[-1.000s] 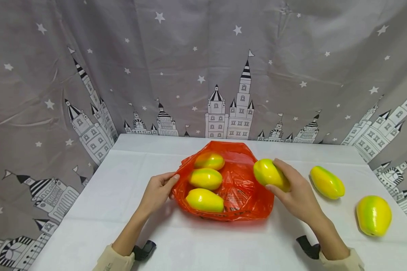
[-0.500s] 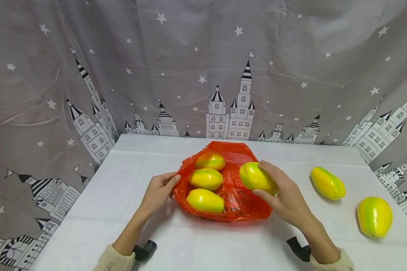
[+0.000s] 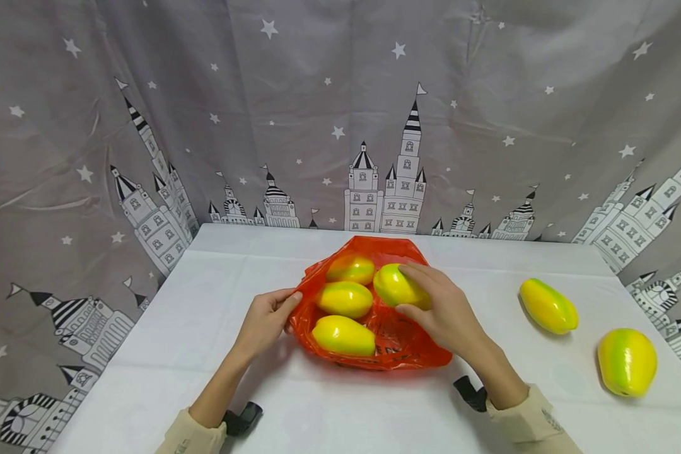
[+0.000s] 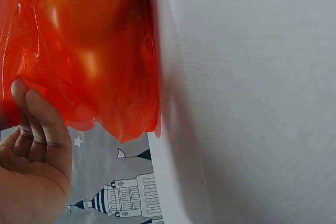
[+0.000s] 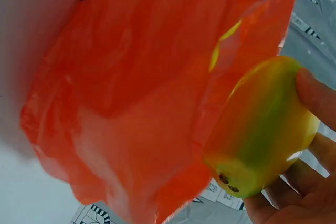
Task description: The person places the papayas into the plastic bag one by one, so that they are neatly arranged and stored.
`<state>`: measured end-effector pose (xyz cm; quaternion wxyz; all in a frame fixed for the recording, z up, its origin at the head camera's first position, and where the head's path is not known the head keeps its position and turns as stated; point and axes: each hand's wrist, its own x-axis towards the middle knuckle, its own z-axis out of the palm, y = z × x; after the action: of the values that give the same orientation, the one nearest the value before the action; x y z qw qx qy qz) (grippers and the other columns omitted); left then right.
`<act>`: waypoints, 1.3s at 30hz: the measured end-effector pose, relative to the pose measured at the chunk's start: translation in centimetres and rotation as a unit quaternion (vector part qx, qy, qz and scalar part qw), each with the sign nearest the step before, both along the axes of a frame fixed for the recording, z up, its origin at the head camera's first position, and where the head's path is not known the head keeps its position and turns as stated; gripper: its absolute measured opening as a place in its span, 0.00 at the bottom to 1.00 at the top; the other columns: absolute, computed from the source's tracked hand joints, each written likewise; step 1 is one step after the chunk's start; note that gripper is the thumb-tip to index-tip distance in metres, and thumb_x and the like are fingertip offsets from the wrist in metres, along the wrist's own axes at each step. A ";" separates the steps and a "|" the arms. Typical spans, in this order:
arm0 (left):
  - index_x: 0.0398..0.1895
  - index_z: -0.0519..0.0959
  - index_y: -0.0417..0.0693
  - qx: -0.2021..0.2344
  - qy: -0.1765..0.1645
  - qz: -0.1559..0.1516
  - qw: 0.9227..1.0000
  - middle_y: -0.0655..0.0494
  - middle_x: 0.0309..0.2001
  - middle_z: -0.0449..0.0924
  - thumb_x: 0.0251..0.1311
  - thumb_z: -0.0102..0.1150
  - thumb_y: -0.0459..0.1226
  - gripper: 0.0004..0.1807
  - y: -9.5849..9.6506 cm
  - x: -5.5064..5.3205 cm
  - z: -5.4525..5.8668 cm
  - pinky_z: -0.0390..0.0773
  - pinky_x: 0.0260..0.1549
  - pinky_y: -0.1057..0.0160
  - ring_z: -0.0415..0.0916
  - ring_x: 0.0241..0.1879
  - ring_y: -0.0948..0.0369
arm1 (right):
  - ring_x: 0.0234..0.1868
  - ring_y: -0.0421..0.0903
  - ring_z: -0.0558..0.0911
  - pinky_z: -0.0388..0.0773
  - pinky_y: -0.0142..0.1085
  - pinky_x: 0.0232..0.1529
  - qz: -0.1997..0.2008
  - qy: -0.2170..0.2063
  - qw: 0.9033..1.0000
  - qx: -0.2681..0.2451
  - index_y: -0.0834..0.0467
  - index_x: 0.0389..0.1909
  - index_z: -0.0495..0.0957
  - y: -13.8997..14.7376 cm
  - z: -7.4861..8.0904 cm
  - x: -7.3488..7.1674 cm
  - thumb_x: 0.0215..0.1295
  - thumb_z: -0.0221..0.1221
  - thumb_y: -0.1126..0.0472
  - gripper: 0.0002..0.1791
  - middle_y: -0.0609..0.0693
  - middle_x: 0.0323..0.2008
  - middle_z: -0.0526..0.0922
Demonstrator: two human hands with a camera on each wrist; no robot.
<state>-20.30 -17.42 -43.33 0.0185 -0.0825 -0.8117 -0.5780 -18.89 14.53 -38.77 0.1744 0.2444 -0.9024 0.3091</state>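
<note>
A red plastic bag (image 3: 414,350) lies in the middle of the white table with its mouth held open. Inside, three yellow-green papayas (image 3: 345,299) rest along its left side. My left hand (image 3: 263,325) pinches the left rim between thumb and fingers; the left wrist view shows the fingers (image 4: 50,121) against the thin red film. Above the bag's opening, my right hand (image 3: 451,312) grips another papaya (image 3: 396,287), right beside the ones inside. The right wrist view shows this papaya (image 5: 268,129) between thumb and fingers, partly behind the bag's film.
Two more papayas lie on the table (image 3: 431,416) to the right: one tilted papaya (image 3: 548,306) and one papaya nearer the front (image 3: 627,362). A grey curtain (image 3: 295,113) with castles and stars stands behind and at both sides.
My right hand has carried its papaya leftward, from the bag's right rim to over its middle, close to the papayas inside. My left hand has stayed at the left rim.
</note>
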 end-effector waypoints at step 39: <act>0.55 0.80 0.33 -0.003 0.006 -0.005 1.000 0.50 0.21 0.78 0.72 0.54 0.39 0.18 0.0 -0.1 -0.1 0.72 0.16 0.67 0.73 0.17 0.57 | 0.64 0.62 0.70 0.63 0.54 0.66 -0.059 -0.086 0.990 0.099 0.66 0.69 0.64 -0.9 -4.9 -6.8 0.63 0.66 0.59 0.37 0.65 0.65 0.69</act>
<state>-20.39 -17.45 -43.41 0.0205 -0.0904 -0.8131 -0.5747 -25.66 13.59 -43.71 0.0887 0.1788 -0.9532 0.2272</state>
